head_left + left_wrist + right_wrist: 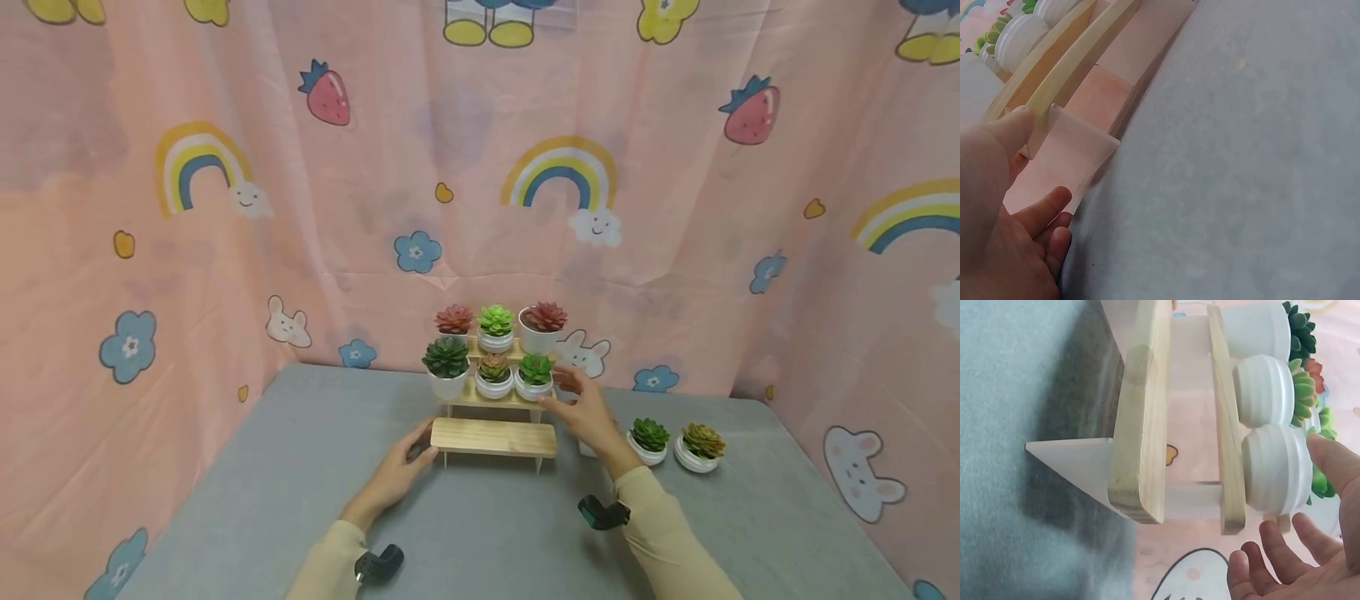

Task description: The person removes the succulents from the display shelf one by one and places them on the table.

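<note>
A three-tier wooden plant stand with pale legs stands at the table's middle. My left hand pinches the left end of its lowest board between thumb and index finger; the other fingers hang loose. My right hand is at the right end of the middle tier, its thumb and fingers spread around a bright green succulent in a white pot. A gap shows between fingertips and pot in the right wrist view. Beside it sit a brownish succulent and a dark green one. The lowest board holds nothing.
Three potted succulents fill the top tier: a reddish one, a lime one and a dark red one. On the grey table, right, stand a green succulent and a yellowish one. A pink curtain hangs behind.
</note>
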{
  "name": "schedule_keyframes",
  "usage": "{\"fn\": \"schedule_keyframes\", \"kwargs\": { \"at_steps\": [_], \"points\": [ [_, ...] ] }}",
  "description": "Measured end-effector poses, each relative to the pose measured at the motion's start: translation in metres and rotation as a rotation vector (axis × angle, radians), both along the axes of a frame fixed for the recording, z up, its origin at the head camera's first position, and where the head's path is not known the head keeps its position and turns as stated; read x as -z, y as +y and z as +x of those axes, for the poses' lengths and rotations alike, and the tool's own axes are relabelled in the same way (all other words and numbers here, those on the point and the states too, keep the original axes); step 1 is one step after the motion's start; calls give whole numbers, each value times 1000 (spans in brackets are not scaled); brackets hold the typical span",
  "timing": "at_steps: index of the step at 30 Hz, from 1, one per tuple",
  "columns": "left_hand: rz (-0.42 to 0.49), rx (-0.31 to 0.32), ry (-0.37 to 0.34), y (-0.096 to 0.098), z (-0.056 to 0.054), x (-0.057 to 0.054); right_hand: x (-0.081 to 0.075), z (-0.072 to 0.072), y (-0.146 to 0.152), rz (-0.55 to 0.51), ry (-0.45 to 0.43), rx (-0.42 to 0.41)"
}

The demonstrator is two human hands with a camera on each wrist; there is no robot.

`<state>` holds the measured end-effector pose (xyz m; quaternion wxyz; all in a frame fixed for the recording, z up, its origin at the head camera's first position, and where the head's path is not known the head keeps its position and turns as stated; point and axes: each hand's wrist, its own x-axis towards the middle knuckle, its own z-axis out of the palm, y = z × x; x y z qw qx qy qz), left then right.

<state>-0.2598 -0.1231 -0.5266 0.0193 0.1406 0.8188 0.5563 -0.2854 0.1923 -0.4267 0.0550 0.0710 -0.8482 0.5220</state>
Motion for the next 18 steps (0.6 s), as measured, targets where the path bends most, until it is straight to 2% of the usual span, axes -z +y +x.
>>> {"fn": "schedule_keyframes", "kwargs": {
  "at_steps": [8,14,18],
  "points": [
    [-8,-6,10,-2,1,1,3,-8,-12,6,-3,23],
    [7,1,1,-1,0,-1,6,-14,-12,6,21,31],
    [10,1,-5,-1,-1,0,8,-16,-12,2,3,36]
  ]
}}
